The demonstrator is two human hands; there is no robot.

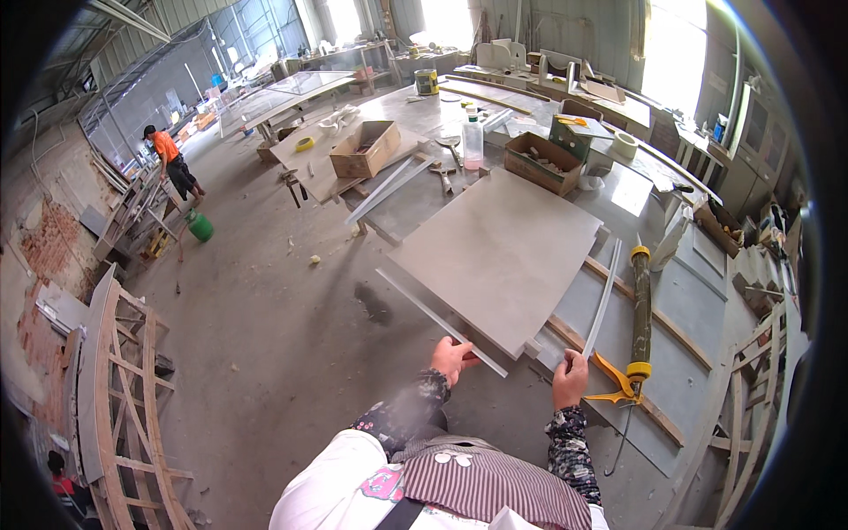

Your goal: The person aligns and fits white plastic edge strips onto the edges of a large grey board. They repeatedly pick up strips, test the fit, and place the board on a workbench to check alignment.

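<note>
A large light-grey square panel (499, 256) lies flat on wooden battens in front of me. My left hand (452, 360) is closed around a long thin pale strip (415, 306) running along the panel's left edge, beside it. Near the panel's near right corner, my right hand (570, 382) pinches the near end of a second pale strip (605, 296), which points away from me. Just right of that hand lies a caulking gun (640, 309) with a dark tube, yellow ends and a yellow handle.
Beyond the panel are wooden boxes (365, 148) (541, 164), a clear bottle (473, 141), a hammer (443, 179) and a tin (427, 82). Curved wooden frames (132, 389) stand at the left. A person in orange (166, 159) works far left, near a green gas cylinder (200, 225).
</note>
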